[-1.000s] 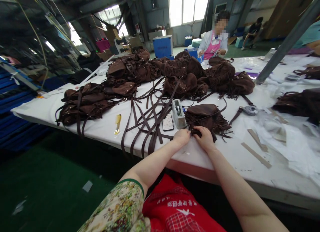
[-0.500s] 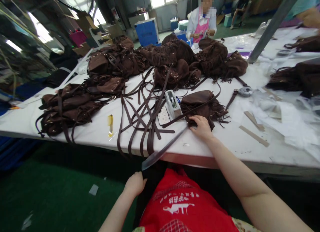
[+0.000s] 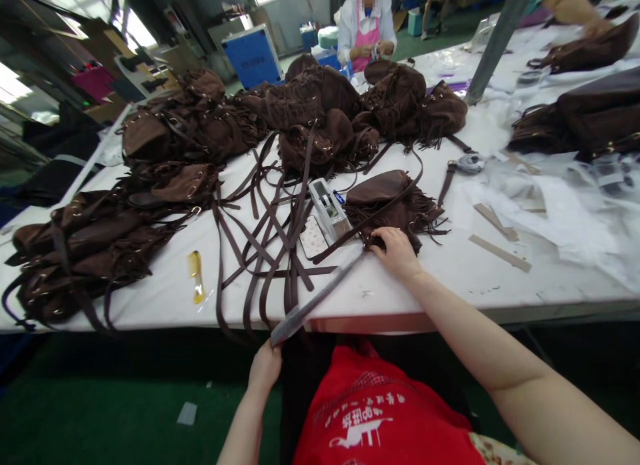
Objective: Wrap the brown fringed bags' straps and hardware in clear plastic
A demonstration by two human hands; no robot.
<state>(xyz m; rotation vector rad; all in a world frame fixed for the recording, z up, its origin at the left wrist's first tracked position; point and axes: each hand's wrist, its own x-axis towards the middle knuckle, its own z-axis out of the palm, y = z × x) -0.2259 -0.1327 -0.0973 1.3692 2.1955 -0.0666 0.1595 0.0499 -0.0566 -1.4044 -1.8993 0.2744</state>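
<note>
A long strap with a greyish sheen [image 3: 320,297] runs slantwise from a brown fringed bag [image 3: 377,190] across the table's front edge. Its lower end is in my left hand [image 3: 265,368], closed just off that edge. At the other end my right hand [image 3: 397,253] is closed on the near edge of the bag, where the strap meets it; the fingertips are partly hidden. The bag lies on its side, its fringe spread to the right. A brown strap crosses over it. Left of the bag stand a small grey tape dispenser [image 3: 330,211] and a pale patterned phone [image 3: 314,238].
Loose brown straps [image 3: 270,258] lie left of the phone, several hanging over the front edge. A yellow-handled tool [image 3: 196,277] sits farther left. Brown bags [image 3: 320,95] are heaped behind. Cardboard strips [image 3: 500,253] and plastic wrap [image 3: 565,218] lie right. A co-worker [image 3: 367,35] is across the table.
My view has shifted, so the table's things sit farther left and a little higher. Both hands keep their hold, and the strap between them has turned slightly, looking narrower.
</note>
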